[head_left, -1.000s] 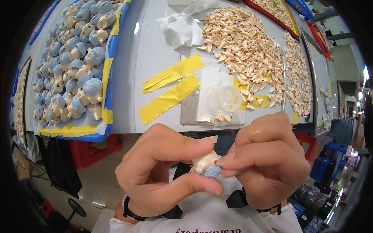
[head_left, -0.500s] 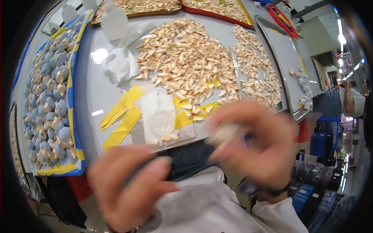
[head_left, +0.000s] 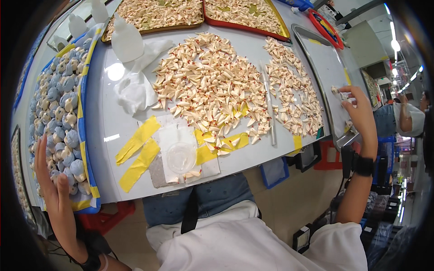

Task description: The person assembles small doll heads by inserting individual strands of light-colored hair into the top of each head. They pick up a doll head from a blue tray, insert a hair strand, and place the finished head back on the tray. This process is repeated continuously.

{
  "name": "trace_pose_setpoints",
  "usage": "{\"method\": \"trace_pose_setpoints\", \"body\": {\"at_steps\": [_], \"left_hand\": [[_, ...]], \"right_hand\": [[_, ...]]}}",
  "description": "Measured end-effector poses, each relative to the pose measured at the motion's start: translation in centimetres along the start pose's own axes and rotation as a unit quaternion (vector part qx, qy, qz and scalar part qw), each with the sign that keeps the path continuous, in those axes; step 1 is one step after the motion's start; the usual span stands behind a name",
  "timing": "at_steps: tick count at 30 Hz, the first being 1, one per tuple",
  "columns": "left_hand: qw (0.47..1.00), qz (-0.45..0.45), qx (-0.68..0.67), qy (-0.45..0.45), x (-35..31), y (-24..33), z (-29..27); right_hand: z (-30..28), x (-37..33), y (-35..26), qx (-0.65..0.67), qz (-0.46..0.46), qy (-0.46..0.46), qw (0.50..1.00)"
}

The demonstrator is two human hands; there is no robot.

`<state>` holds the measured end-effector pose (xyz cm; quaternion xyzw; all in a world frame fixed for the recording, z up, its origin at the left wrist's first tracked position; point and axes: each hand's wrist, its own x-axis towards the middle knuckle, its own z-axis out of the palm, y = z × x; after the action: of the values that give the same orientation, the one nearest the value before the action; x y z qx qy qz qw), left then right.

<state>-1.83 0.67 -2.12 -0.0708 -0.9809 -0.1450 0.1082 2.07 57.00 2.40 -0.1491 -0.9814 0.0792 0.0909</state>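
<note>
My left hand is at the near end of a blue-rimmed tray, its fingers spread. Small round blue-and-cream figures fill that tray, and no figure shows in the hand. My right hand reaches over a metal tray at the right, fingers curled, thumb and forefinger apart. By the forefinger's tip sits a small pale piece; the hand covers part of what lies there. Between my hands, many cream pointed pieces with reddish tips are heaped on the white table.
A clear round dish stands near the front edge beside yellow tape strips. A white squeeze bottle and crumpled tissue lie behind. A clear rod divides the cream pieces. Two full trays line the back.
Both hands have moved apart from in front of my body. The left has gone to the blue-rimmed tray and spread its fingers; the right, which held a pale piece, has reached the metal tray.
</note>
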Motion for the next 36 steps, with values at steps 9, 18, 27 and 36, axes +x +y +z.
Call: {"method": "trace_pose_setpoints", "body": {"at_steps": [9,18,27,36], "left_hand": [[0.990,0.097,0.104,-0.019,1.9,1.7,0.4],[0.991,0.136,0.004,0.011,-0.5,1.1,0.1],[0.990,0.055,0.001,0.130,-0.3,0.5,-0.9],[0.878,-0.016,-0.433,0.202,-2.2,2.0,-1.2]], "right_hand": [[2.1,-1.9,-8.1,0.095,-0.055,-0.147,0.983],[2.9,-1.8,-8.0,0.087,-0.103,-0.056,0.989],[2.7,-1.6,-8.2,0.213,-0.054,-0.054,0.974],[1.0,-3.2,-10.9,0.313,-0.070,0.002,0.947]]}}
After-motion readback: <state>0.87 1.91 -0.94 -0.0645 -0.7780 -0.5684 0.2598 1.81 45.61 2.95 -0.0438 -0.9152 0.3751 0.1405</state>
